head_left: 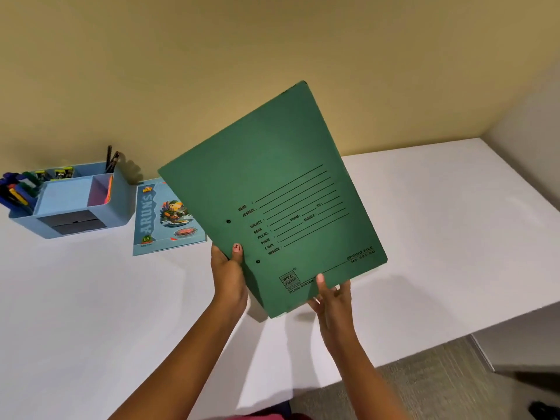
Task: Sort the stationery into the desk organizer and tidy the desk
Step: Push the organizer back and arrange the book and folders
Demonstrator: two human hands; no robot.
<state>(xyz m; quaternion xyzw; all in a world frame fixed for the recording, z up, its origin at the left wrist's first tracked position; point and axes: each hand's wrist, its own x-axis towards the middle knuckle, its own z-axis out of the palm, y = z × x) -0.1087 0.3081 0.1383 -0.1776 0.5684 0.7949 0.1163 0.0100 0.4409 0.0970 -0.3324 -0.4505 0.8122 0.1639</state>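
Note:
A green spring file (272, 183) is held up above the white desk (91, 298), tilted with its printed cover facing me. My left hand (228, 274) grips its lower left edge, thumb on the cover. My right hand (331, 298) pinches the bottom edge, thumb on the front and fingers behind. A blue desk organizer (72, 201) stands at the far left with several pens and markers in its compartments. A blue notebook (157, 222) lies flat beside it, partly hidden by the file.
A yellow wall rises behind the desk. The desk's right end meets a white side panel (527, 122). Grey carpet (424, 386) shows below the front edge at the lower right.

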